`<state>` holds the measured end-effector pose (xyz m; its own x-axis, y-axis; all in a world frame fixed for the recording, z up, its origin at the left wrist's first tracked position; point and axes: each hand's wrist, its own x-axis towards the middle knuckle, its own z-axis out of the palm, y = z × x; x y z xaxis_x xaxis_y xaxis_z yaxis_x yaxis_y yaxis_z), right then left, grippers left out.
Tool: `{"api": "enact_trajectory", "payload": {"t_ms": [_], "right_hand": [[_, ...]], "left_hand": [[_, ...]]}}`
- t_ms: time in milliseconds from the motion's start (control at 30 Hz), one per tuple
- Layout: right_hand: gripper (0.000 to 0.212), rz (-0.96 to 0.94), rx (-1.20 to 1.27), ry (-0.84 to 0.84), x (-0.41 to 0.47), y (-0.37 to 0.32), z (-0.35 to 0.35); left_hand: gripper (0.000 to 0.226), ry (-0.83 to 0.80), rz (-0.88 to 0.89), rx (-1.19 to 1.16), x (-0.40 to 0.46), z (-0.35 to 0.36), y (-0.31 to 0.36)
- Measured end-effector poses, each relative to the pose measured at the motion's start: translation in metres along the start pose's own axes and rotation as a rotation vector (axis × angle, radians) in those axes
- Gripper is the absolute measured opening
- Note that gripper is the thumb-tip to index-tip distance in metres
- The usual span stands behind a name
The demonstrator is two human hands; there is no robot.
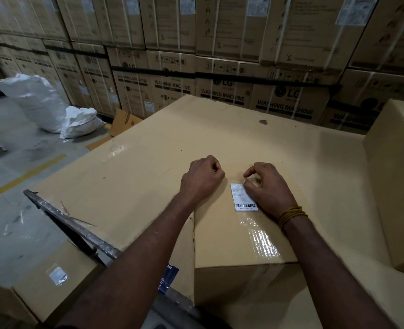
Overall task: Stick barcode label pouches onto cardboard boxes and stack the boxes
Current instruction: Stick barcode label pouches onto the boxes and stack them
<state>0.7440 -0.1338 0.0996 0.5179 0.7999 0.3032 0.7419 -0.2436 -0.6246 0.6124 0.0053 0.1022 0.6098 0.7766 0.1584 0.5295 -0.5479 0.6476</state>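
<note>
Stacked washing-machine cartons [220, 91] back the tabletop [148, 150], where the barcode label pouch [243, 198] lies on the cardboard box [232, 238], long axis running away from the person, under the pinching right hand [267, 188], nearer than the fisted, empty left hand [203, 179].

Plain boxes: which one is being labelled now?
The box under both hands, white barcode label on top. The lower-left box carries its pouch already; the right one is untouched.

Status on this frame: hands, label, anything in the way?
Left hand fisted on the box, holding nothing seen. Right hand pinching the label pouch edge, pouch flat on the box. Nothing in the way.
</note>
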Motion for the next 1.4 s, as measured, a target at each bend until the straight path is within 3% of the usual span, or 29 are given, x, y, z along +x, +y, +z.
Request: {"api": "enact_trajectory", "payload": {"t_ms": [133, 267, 467, 600, 1067, 1267, 1400], "right_hand": [[0.024, 0.021, -0.030, -0.008, 0.001, 0.001, 0.001], [0.008, 0.005, -0.033, 0.007, 0.003, 0.003, 0.002], [0.019, -0.029, -0.061, 0.015, 0.005, 0.008, 0.006], [0.009, -0.039, -0.079, 0.023, 0.007, 0.007, 0.008], [0.003, -0.076, 0.030, 0.169, 0.001, -0.001, -0.001], [0.004, -0.078, 0.143, 0.191, -0.001, -0.006, -0.002], [0.005, -0.081, 0.164, 0.185, -0.002, -0.008, -0.003]], "left_hand": [[0.008, -0.001, -0.003, -0.003, 0.000, 0.000, 0.000], [0.007, -0.003, -0.001, -0.002, 0.001, 0.001, 0.000], [0.008, -0.002, -0.007, 0.009, 0.002, 0.001, -0.001], [0.008, -0.004, -0.015, 0.013, 0.002, 0.001, 0.000], [0.010, -0.005, 0.001, 0.001, -0.003, -0.004, 0.002], [0.047, 0.028, 0.214, -0.020, -0.018, -0.011, 0.005], [0.043, -0.064, 0.228, -0.124, -0.036, -0.013, 0.006]]}}
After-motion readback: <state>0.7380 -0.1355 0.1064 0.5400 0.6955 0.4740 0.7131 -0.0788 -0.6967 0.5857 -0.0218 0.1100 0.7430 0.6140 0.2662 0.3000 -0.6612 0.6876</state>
